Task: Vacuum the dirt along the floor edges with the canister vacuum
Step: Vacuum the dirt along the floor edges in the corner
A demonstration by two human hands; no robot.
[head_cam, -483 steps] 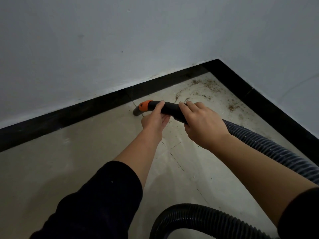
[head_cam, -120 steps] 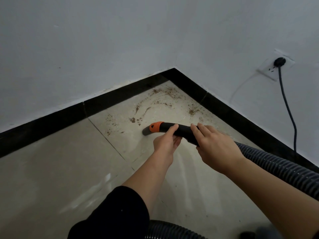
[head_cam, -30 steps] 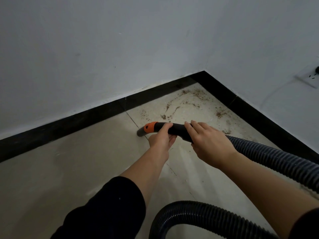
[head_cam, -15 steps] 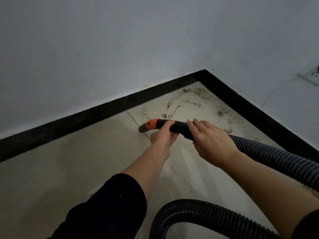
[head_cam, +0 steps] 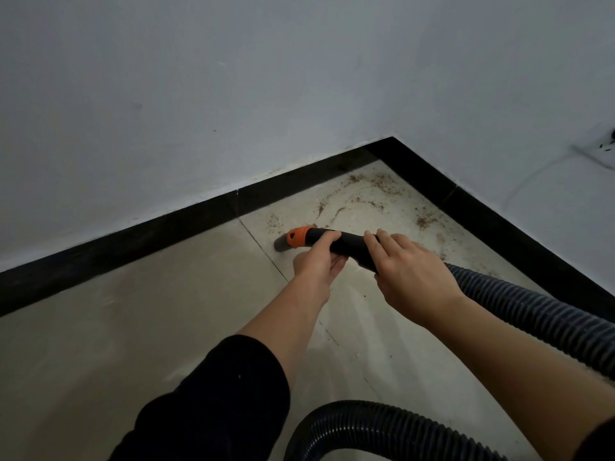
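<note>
Mid-sweep: left hand [head_cam: 317, 261] and right hand [head_cam: 409, 277] are gripping the nozzle [head_cam: 298, 237]. Dirt [head_cam: 357, 178] is lying toward the far corner of the floor [head_cam: 133, 327]; likely heading there next.

Indoor room corner, probably residential; can't tell which room. Evidence: plain white walls [head_cam: 233, 94], black skirting [head_cam: 133, 241], beige tiled floor [head_cam: 133, 327] with grout lines, wall socket [head_cam: 602, 149] low on the right-hand wall. Brown dirt [head_cam: 366, 188] scattered in the corner.

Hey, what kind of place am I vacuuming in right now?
Likely a corner of an indoor room: white walls, black skirting meeting at the corner, beige floor tiles with scattered dirt, and a wall socket.
</note>
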